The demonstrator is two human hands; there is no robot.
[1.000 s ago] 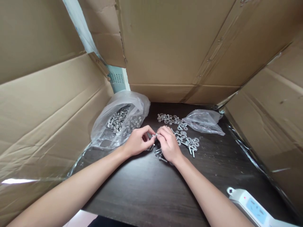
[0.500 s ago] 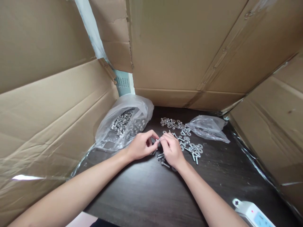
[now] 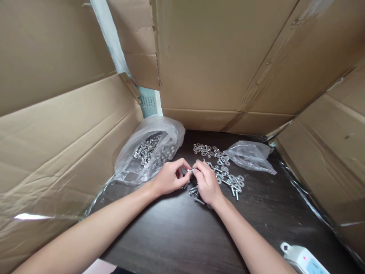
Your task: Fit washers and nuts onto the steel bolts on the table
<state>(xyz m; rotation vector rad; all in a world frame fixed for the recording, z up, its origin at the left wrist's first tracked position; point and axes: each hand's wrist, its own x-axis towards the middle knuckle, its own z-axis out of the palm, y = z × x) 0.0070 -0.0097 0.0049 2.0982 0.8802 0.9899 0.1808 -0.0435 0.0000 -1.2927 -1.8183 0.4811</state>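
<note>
Over the table, my left hand (image 3: 170,177) and my right hand (image 3: 207,182) meet fingertip to fingertip. Both are closed in a pinch on one small metal bolt (image 3: 190,170); a thin ring-like part, perhaps a washer or nut, shows on it by the right fingertips. Most of the piece is hidden by the fingers. Just below the hands lie several loose bolts (image 3: 194,190). Beyond and right of my right hand, more bolts (image 3: 235,192) are scattered among flat washers (image 3: 241,178) and small nuts (image 3: 196,149).
A clear plastic bag (image 3: 122,161) full of bolts and similar hardware stands open at the back left. Another clear bag (image 3: 251,154) lies flat at the back right. Cardboard walls (image 3: 228,57) surround the dark table (image 3: 159,236). A white power strip (image 3: 302,257) sits front right.
The view shifted slightly, so everything appears a little lower and further right than a second ago. Both hands keep their pinch on the bolt, with only small finger movements.
</note>
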